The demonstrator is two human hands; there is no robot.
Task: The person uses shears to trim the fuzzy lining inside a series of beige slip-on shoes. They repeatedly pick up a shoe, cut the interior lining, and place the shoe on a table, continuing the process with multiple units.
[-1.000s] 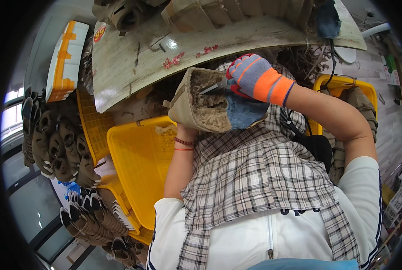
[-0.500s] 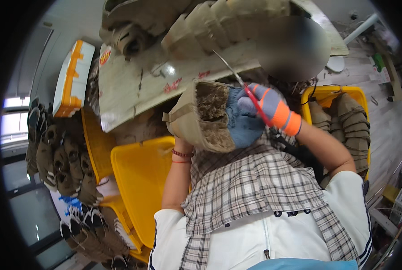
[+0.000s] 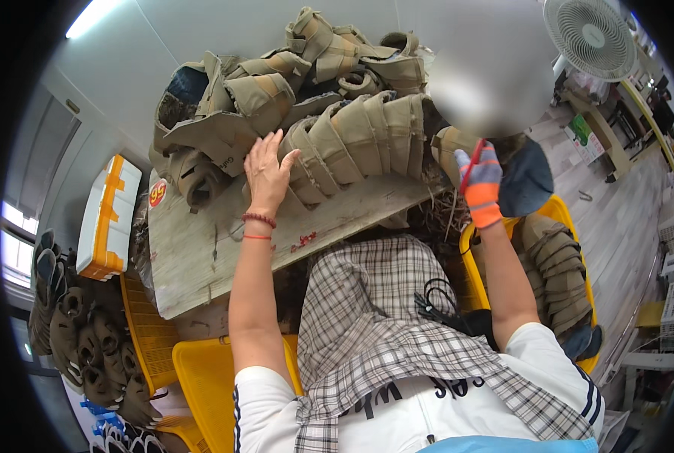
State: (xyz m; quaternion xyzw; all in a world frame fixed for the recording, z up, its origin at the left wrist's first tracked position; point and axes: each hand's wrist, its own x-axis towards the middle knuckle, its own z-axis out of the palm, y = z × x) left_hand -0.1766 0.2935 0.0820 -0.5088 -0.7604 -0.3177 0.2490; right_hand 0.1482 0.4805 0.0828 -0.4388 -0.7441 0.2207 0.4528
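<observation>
My bare left hand (image 3: 267,175), wearing a beaded bracelet, is stretched out flat against khaki boot uppers on the table. Its fingertips touch the pile, beside a nested row of uppers (image 3: 359,143). My right hand (image 3: 479,177), in a grey and orange glove, is closed round red-handled scissors (image 3: 470,167). The same hand is at the right end of the row, against a khaki upper (image 3: 448,145) with a dark blue lining flap (image 3: 529,181) hanging beside it. Whether the fingers also grip that upper is hidden.
A heap of uppers (image 3: 257,98) covers the back of the worktable (image 3: 201,257). Right of my lap, a yellow crate (image 3: 559,208) holds stacked uppers. Another yellow crate (image 3: 208,377) stands at left, near a taped white box (image 3: 110,219). A fan (image 3: 590,38) is at far right.
Both hands have moved forward from my lap to the table. My left hand has let go of the blue-lined upper and lies on the pile; my right hand still has the scissors. The view has tilted up.
</observation>
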